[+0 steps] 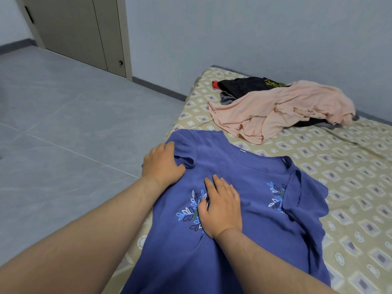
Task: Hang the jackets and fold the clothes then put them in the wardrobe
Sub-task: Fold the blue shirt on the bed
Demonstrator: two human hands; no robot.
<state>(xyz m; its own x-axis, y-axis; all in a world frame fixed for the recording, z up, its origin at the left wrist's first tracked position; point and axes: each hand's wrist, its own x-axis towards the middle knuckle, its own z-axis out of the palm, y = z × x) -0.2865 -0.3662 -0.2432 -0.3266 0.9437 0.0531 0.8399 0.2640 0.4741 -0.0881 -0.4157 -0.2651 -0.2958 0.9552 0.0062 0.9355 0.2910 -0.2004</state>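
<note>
- On the bed's near edge, the left hand curls its fingers over the shoulder of a blue shirt, gripping the sleeve, which is folded in over the shirt there.
- Just beside it, the right hand lies flat on the shirt's chest with fingers straight and together, pressing on a leaf print in white and light blue.
- Spread front-up, the shirt covers the near left part of the bed, its collar pointing away from the person; a second leaf print shows on its right side, where the other sleeve is also turned inward.
- Beyond the collar, apart from the shirt, a crumpled pink garment tops a loose heap near the bed's far corner.
- Under and behind the pink cloth lie a black garment with yellow print, a grey piece and something red, mostly hidden.
- Beneath everything, a beige sheet with a diamond pattern covers the bed.
- Left of the bed stretches a grey tiled floor.
- At the far left, a taupe door stands closed against the pale wall; whether it belongs to a wardrobe cannot be told.
</note>
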